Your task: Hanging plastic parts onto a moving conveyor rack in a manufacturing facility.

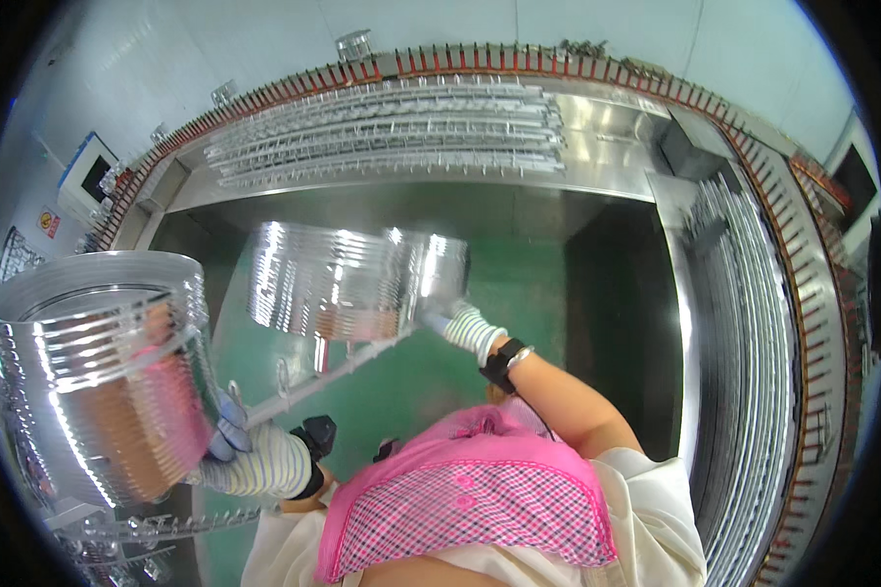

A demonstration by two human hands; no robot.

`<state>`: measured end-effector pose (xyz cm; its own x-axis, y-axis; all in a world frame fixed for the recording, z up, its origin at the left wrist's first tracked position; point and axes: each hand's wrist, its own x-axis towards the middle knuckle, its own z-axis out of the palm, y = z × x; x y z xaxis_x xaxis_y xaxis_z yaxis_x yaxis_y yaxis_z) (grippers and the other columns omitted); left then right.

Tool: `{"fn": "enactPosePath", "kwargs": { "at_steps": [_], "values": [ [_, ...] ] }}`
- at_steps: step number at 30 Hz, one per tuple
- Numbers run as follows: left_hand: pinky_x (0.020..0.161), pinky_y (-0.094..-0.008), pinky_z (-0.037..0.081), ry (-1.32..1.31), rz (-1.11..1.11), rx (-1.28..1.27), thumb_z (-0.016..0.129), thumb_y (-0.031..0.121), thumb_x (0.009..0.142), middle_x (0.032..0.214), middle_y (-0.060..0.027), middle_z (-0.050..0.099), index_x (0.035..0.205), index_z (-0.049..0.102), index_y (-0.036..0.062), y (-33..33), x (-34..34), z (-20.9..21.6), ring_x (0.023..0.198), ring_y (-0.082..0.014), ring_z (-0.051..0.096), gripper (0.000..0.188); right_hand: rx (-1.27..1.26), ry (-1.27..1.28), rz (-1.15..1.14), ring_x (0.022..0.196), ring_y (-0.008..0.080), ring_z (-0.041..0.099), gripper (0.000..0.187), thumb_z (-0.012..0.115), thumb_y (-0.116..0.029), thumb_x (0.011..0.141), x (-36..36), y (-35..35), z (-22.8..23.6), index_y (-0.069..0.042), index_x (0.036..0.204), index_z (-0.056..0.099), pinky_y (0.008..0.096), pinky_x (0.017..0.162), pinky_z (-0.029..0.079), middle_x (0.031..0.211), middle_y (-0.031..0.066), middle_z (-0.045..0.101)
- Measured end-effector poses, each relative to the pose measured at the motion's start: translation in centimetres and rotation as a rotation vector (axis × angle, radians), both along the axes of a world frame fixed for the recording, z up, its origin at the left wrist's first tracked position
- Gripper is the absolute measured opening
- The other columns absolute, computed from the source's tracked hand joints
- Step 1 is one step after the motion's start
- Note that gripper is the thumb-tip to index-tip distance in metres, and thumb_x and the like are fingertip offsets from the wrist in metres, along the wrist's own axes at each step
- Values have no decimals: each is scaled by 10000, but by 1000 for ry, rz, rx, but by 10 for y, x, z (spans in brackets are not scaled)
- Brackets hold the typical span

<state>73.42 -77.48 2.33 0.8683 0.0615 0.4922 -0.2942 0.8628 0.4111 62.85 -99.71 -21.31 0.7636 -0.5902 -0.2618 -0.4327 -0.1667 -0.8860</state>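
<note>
Seen from the head camera looking down, two large ribbed metal cans are held up in front of a pink checked apron [480, 489]. The left hand [259, 460], in a striped work glove, is closed around the lower edge of the nearer can [98, 377], which is tilted with its open top toward the upper left; the fingers are wrapped against its shiny wall, though how far they reach inside cannot be told. The right hand [465, 328], also gloved and with a dark watch [504, 362] at the wrist, is pressed to the end of the second can [352, 279], which is held on its side and blurred by motion; whether the fingers hook over its rim or only press against it cannot be told. A thin metal rod [328, 377] with hooks runs between the two hands, just below the second can. Beyond them, a curved conveyor [597, 157] of steel with a red-toothed edge bends around a green floor [519, 284], and rows of metal racks [392, 127] lie on it. As a judgement, the sideways can could slip from a one-handed hold on smooth metal and be dented on the rod, and the thin can rims could cut through a glove if a can shifted.
</note>
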Motion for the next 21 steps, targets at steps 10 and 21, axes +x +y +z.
{"fn": "enactPosePath", "kwargs": {
  "at_steps": [10, 21],
  "values": [
    [497, -233, 326, 279, 197, -84, 504, 315, 862, 479, 52, 244, 743, 469, 105, -249, 15, -1, 429, -86, 279, 244, 287, 140, 13, 837, 236, 580, 259, 361, -107, 837, 59, -239, 0, -39, 980, 567, 314, 755, 453, 895, 147, 600],
    [423, -237, 364, 227, 299, -41, 588, 343, 802, 481, 67, 219, 867, 514, 93, -405, 66, -2, 400, -51, 236, 269, -190, 359, 339, 1041, 287, 388, 506, 261, -327, 838, 109, -394, 46, -89, 1281, 322, 453, 975, 230, 1096, 102, 482]
  ]
}}
